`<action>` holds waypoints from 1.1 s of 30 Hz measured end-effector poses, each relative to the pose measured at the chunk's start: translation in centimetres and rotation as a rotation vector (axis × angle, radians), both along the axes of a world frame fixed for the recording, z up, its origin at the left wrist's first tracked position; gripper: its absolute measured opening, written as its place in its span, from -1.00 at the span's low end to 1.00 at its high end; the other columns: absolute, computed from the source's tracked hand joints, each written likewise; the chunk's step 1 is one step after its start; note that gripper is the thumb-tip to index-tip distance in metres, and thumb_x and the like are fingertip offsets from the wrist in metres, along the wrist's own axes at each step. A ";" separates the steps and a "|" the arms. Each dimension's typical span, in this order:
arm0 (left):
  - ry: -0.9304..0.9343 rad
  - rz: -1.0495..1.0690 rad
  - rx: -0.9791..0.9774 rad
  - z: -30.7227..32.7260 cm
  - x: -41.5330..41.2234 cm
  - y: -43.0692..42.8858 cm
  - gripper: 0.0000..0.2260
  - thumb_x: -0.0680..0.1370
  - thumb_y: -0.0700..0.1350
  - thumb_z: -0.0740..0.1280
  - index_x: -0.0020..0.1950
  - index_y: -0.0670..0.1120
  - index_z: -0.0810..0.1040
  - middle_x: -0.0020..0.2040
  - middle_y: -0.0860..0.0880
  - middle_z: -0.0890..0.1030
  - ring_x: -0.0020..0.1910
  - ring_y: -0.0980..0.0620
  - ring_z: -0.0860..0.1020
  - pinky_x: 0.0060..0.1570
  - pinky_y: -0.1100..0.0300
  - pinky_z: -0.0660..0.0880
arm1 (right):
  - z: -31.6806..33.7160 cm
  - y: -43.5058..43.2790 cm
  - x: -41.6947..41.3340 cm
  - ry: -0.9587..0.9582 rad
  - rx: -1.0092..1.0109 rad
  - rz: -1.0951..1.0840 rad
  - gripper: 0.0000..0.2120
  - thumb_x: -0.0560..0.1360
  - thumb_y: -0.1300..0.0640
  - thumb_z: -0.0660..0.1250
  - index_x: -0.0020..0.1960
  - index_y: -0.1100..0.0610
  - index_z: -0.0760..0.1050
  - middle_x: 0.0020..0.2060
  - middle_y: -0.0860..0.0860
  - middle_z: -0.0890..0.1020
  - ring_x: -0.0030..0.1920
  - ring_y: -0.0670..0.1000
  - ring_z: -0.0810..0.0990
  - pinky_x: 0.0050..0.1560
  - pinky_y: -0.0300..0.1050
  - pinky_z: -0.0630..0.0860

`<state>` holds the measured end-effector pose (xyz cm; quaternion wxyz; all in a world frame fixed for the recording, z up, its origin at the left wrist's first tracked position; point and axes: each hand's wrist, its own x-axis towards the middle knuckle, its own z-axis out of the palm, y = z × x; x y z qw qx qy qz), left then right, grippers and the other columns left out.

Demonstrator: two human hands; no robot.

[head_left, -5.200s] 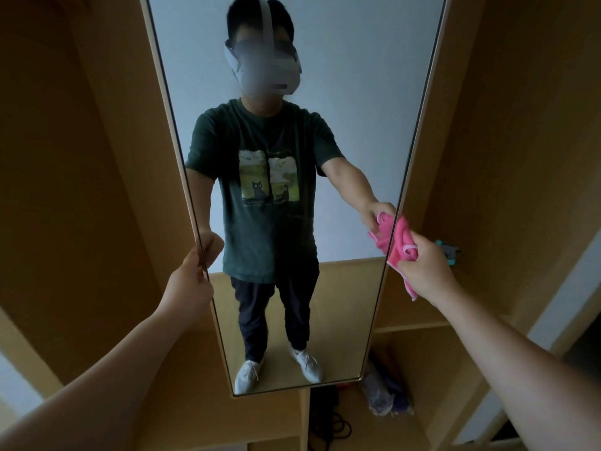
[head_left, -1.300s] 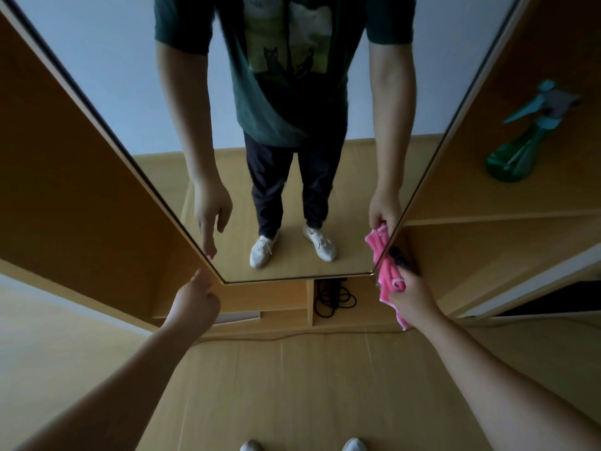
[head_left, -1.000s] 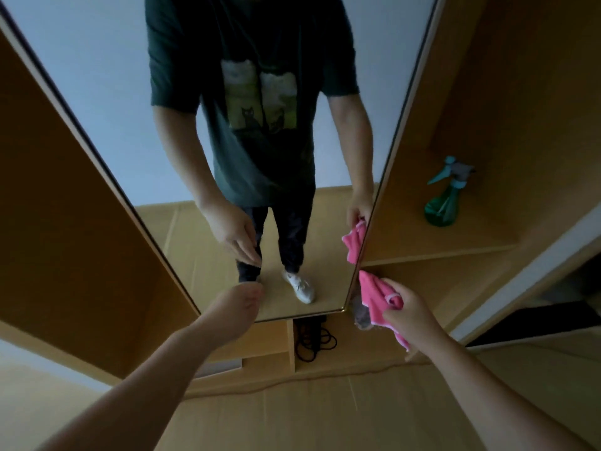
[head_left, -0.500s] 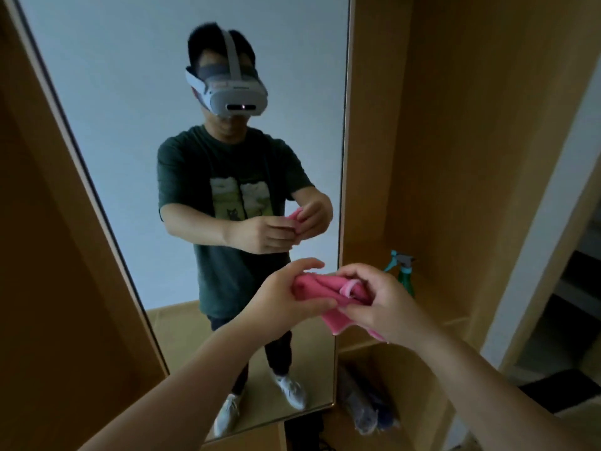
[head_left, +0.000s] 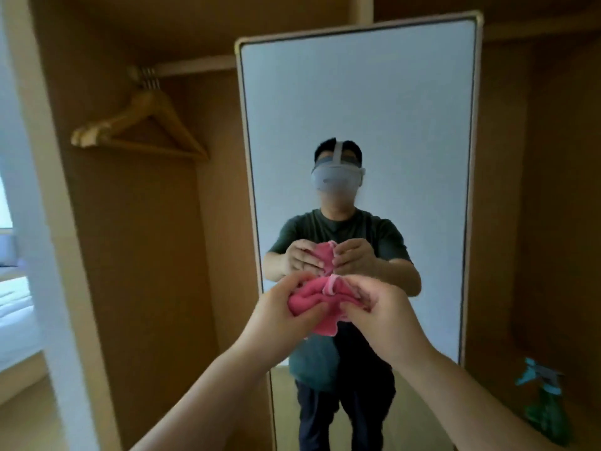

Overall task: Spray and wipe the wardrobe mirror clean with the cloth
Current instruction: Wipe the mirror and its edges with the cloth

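Note:
The tall wardrobe mirror point(head_left: 357, 109) stands upright in front of me and reflects a person holding a cloth. A bunched pink cloth point(head_left: 317, 302) is held in front of the glass, away from its surface. My left hand point(head_left: 286, 312) grips the cloth's left side, thumb underneath. My right hand point(head_left: 377, 309) pinches its right side. A green spray bottle point(head_left: 546, 408) with a teal trigger stands on the wardrobe shelf at the lower right, out of both hands.
Wooden hangers point(head_left: 140, 125) hang from a rail in the left wardrobe bay. Wooden wardrobe panels point(head_left: 553, 190) flank the mirror on both sides. A white door frame point(head_left: 35, 222) and a bed point(head_left: 14, 307) are at the far left.
The view lifted from the mirror's bottom corner to its upper part. My left hand came over and took hold of the cloth, which only my right hand had held.

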<state>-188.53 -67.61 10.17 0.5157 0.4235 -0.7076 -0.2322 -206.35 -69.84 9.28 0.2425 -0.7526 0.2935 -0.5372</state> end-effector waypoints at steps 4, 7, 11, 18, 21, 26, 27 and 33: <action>-0.013 0.080 -0.081 1.9 3.6 1.1 -0.68 0.40 -0.11 0.52 0.08 0.16 0.57 -0.07 0.10 0.67 -0.13 0.12 0.65 -0.22 0.29 0.58 | 2.8 0.3 5.3 0.080 -0.112 0.050 -0.64 0.59 0.27 0.27 0.37 0.10 0.48 0.17 -0.06 0.63 0.21 -0.16 0.56 0.24 -0.18 0.51; 0.070 0.186 -0.166 3.3 6.1 1.6 -0.73 0.41 -0.15 0.51 0.05 0.08 0.61 -0.11 0.06 0.68 -0.19 0.06 0.67 -0.27 0.21 0.61 | 4.2 0.6 7.8 0.124 -0.147 0.102 -0.55 0.60 0.29 0.24 0.46 0.07 0.37 0.31 -0.10 0.53 0.32 -0.21 0.45 0.32 -0.31 0.40; 0.104 0.241 -0.265 5.9 8.3 2.2 -0.82 0.44 -0.17 0.48 0.02 0.00 0.63 -0.14 0.09 0.67 -0.25 0.08 0.67 -0.36 0.26 0.59 | 6.0 0.9 9.4 0.073 -0.145 0.168 -0.55 0.58 0.29 0.29 0.43 0.06 0.39 0.24 -0.14 0.58 0.25 -0.24 0.51 0.28 -0.27 0.45; 0.182 0.404 -0.427 12.7 11.2 1.4 -0.85 0.48 -0.20 0.43 0.01 -0.02 0.61 -0.21 0.04 0.68 -0.30 0.12 0.66 -0.43 0.33 0.53 | 8.3 0.8 9.0 -0.027 -0.113 0.073 -0.53 0.58 0.33 0.24 0.45 0.06 0.33 0.31 -0.12 0.48 0.29 -0.27 0.45 0.14 -0.53 0.35; 0.202 0.484 -0.463 16.5 12.4 0.5 -0.92 0.49 -0.14 0.41 -0.09 0.03 0.59 -0.28 0.08 0.67 -0.38 0.11 0.64 -0.49 0.30 0.52 | 9.4 0.8 7.9 -0.028 -0.187 -0.002 -0.57 0.58 0.28 0.24 0.42 0.05 0.39 0.29 -0.13 0.50 0.26 -0.31 0.46 0.14 -0.54 0.35; 0.263 0.591 -0.379 22.5 12.8 -3.2 -0.93 0.51 -0.08 0.40 -0.10 -0.08 0.59 -0.30 -0.04 0.67 -0.41 0.02 0.64 -0.48 0.22 0.53 | 11.4 0.5 5.9 -0.089 -0.246 -0.036 -0.60 0.57 0.31 0.26 0.34 -0.02 0.46 0.23 -0.13 0.57 0.25 -0.28 0.50 0.19 -0.49 0.37; 0.262 0.602 -0.377 23.5 12.4 -3.8 -0.93 0.52 -0.10 0.39 -0.11 -0.08 0.59 -0.31 -0.06 0.67 -0.41 0.00 0.64 -0.47 0.20 0.53 | 11.7 0.3 5.4 -0.099 -0.254 -0.038 -0.60 0.57 0.32 0.26 0.31 -0.03 0.47 0.22 -0.13 0.58 0.25 -0.27 0.51 0.20 -0.47 0.38; 0.258 0.537 -0.356 27.4 10.2 -6.1 -0.88 0.54 -0.25 0.26 -0.07 -0.10 0.58 -0.21 -0.15 0.67 -0.32 -0.12 0.64 -0.38 0.09 0.56 | 13.6 -1.1 2.1 -0.100 -0.315 -0.069 -0.62 0.55 0.35 0.27 0.28 0.03 0.53 0.16 -0.15 0.61 0.20 -0.25 0.55 0.24 -0.39 0.41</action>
